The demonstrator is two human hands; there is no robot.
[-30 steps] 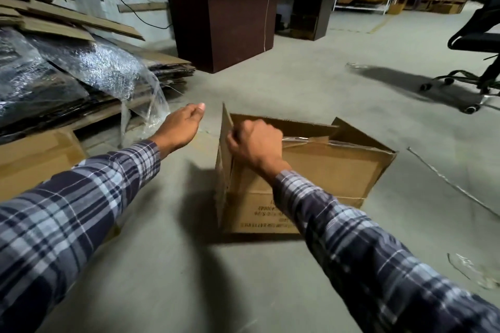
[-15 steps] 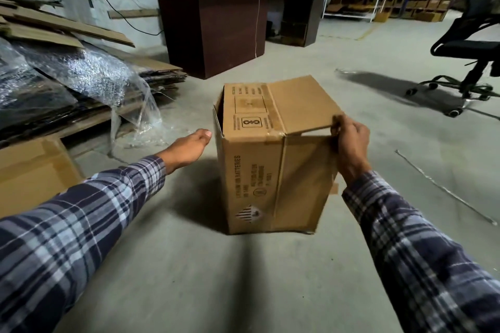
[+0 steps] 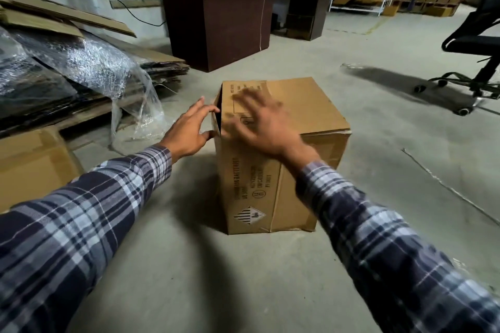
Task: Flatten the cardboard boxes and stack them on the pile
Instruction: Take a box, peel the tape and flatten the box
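A brown cardboard box [image 3: 305,170] with black printing stands upright on the concrete floor, its top flaps lying nearly flat with a dark gap at the left edge. My left hand [image 3: 189,130] is at the box's upper left corner, fingers spread and touching the edge by the gap. My right hand [image 3: 265,124] hovers blurred over the top left flap, fingers apart, holding nothing. The pile of flattened cardboard [image 3: 67,19] lies to the left, partly under clear plastic wrap [image 3: 89,67].
A flat cardboard sheet [image 3: 29,165] lies at the near left. A dark wooden cabinet [image 3: 216,16] stands behind the box. A black office chair [image 3: 476,43] is at the right. A thin strip [image 3: 446,186] lies on the floor to the right.
My right hand let go of the box's right flap and swung left over the top. My left hand rose from the floor to the box's left corner. The flaps now lie flatter.
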